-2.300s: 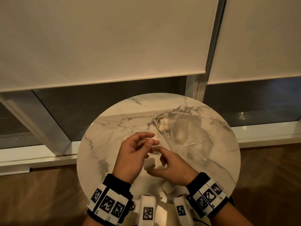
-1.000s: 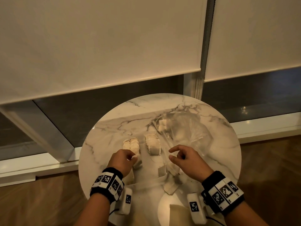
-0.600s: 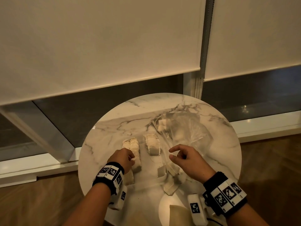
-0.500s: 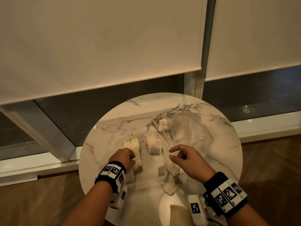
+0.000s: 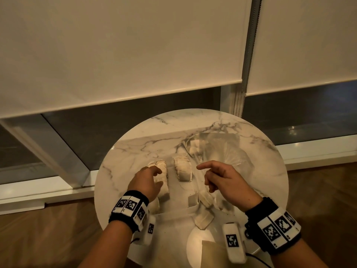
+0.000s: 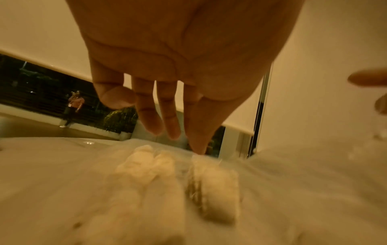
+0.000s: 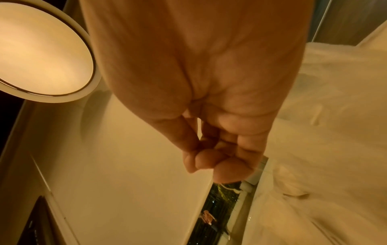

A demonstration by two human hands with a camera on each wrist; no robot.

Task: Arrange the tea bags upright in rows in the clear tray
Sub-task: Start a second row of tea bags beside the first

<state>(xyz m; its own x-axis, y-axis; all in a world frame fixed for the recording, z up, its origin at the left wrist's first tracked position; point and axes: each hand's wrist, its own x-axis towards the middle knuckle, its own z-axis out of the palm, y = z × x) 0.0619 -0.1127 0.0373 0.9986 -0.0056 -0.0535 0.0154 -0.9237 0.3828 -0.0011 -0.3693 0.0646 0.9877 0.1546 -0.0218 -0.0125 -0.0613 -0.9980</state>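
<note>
Pale tea bags stand in two rows in the clear tray [image 5: 173,212] on the round marble table [image 5: 135,151]: a left row [image 5: 163,168] and a middle row [image 5: 183,171]. My left hand [image 5: 159,176] hovers over the left row with straight fingers and holds nothing; in the left wrist view the left hand [image 6: 167,116] hangs just above both rows [image 6: 146,165]. My right hand [image 5: 202,175] floats to the right of the middle row, index finger pointing left, the other fingers curled in, empty. Loose tea bags [image 5: 202,220] lie near the tray's front right.
A crumpled clear plastic bag [image 5: 222,153] with a tea bag inside lies at the table's back right. A ceiling lamp's round reflection [image 5: 199,246] shines on the near table edge. Behind stand a window and roller blinds [image 5: 135,55]; wooden floor surrounds the table.
Earlier both hands held a tea bag together at the middle. Since then they parted; the left hand slid forward over the left row and straightened its fingers. The right hand barely moved.
</note>
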